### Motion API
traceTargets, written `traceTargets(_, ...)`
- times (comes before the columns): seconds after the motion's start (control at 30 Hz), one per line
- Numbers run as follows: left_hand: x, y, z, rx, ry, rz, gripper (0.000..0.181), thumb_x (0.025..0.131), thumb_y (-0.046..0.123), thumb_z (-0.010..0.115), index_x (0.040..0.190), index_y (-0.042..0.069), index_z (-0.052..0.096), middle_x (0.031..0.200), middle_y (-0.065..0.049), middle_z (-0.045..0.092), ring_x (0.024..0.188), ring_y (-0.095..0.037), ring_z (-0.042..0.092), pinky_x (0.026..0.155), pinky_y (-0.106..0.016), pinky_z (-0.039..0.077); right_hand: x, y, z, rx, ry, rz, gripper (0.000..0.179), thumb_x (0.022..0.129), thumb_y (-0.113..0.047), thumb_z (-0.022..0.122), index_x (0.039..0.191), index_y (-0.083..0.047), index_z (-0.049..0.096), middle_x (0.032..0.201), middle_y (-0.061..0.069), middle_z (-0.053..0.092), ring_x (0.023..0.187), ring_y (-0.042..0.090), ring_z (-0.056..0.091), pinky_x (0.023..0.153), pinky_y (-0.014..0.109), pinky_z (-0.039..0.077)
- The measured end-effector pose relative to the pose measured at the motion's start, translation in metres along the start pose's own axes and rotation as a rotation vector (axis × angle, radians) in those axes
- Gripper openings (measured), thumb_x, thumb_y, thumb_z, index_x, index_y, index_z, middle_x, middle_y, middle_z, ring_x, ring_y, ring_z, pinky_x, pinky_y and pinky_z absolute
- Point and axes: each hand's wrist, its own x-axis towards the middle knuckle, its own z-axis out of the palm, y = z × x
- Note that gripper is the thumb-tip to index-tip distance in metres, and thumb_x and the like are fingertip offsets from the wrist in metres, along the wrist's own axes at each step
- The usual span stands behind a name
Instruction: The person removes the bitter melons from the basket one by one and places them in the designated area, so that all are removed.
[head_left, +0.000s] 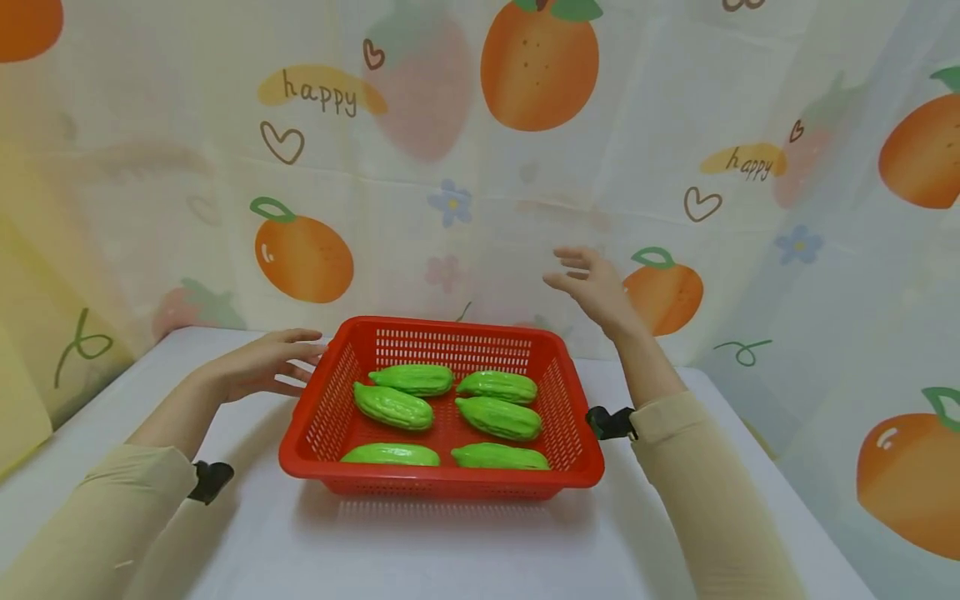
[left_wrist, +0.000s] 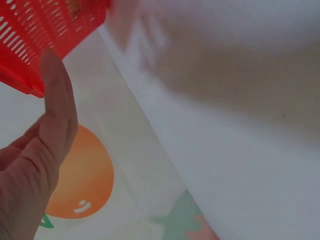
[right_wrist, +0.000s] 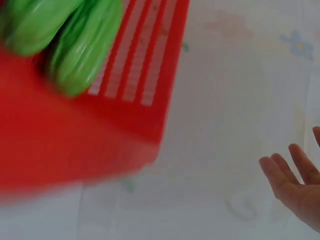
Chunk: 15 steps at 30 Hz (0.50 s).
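- One pale backdrop [head_left: 480, 192] with printed oranges [head_left: 540, 75] fills 9 through 3 o'clock, its top cut off.
- White table [head_left: 450, 558]: its near edge lies outside the head view.
- Red basket [head_left: 442, 477]: mid-table; blurred in the right wrist view, cut off at 10 o'clock in the left.
- Beige sleeves [head_left: 712, 492]: cut off at 7 and 5 o'clock.
- Left hand [head_left: 262, 367]: at the basket's 9 o'clock, fingers spread; whether they touch the rim, I cannot tell.
- Right hand [head_left: 588, 287]: raised at the basket's 2 o'clock, fingers apart, slightly bent; its wrist covers one orange's edge.
- Six green vegetables [head_left: 498, 418]: inside the basket, three toward 9 o'clock, three toward 3; the near rim hides the lower sides of the two at 6.
- Dark wrist pieces [head_left: 613, 422]: details hard to make out.
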Motion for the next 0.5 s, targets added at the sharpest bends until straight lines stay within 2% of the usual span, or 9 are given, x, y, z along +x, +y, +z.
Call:
traceTargets(0.07, -0.001, -0.002, 0.0, -0.044, -0.031, -0.009, 0.082, 0.1, 0.038, 0.053, 0.158, 0.006, 0.005, 0.146, -0.022, 0.044, 0.11, -0.021, 0.064, 0.099, -0.046, 0.055, 0.006, -0.009, 0.013, 0.062, -0.033, -0.023, 0.057, 0.095, -0.028, 0.064, 0.145, -0.011, 0.045, 0.154, 0.02, 0.04, 0.141, 0.038, 0.042, 0.114, 0.054, 0.04)
traceTargets(0.17, -0.003, -0.004, 0.001, -0.105, -0.059, -0.008, 0.083, 0.098, 0.03, 0.058, 0.159, 0.01, 0.004, 0.137, -0.015, 0.05, 0.111, -0.019, 0.064, 0.102, -0.048, 0.054, 0.012, -0.02, 0.035, 0.082, -0.075, -0.034, 0.053, 0.095, -0.027, 0.064, 0.143, -0.012, 0.048, 0.152, 0.019, 0.042, 0.138, 0.037, 0.047, 0.112, 0.052, 0.043)
traceTargets(0.33, -0.009, -0.006, 0.006, -0.215, -0.088, 0.029, 0.083, 0.096, 0.017, 0.059, 0.159, 0.013, 0.006, 0.119, -0.002, 0.059, 0.105, -0.017, 0.067, 0.096, -0.042, 0.057, 0.019, -0.03, 0.069, 0.093, -0.137, -0.031, 0.049, 0.094, -0.027, 0.066, 0.139, -0.015, 0.052, 0.15, 0.017, 0.046, 0.136, 0.034, 0.05, 0.11, 0.051, 0.046)
traceTargets(0.5, -0.015, -0.008, 0.013, -0.332, -0.131, 0.085, 0.083, 0.097, 0.009, 0.056, 0.159, 0.011, 0.0, 0.107, 0.005, 0.066, 0.095, -0.011, 0.069, 0.089, -0.035, 0.059, 0.025, -0.033, 0.1, 0.142, -0.21, -0.014, 0.047, 0.094, -0.023, 0.066, 0.138, -0.014, 0.053, 0.15, 0.017, 0.046, 0.136, 0.032, 0.049, 0.109, 0.05, 0.046)
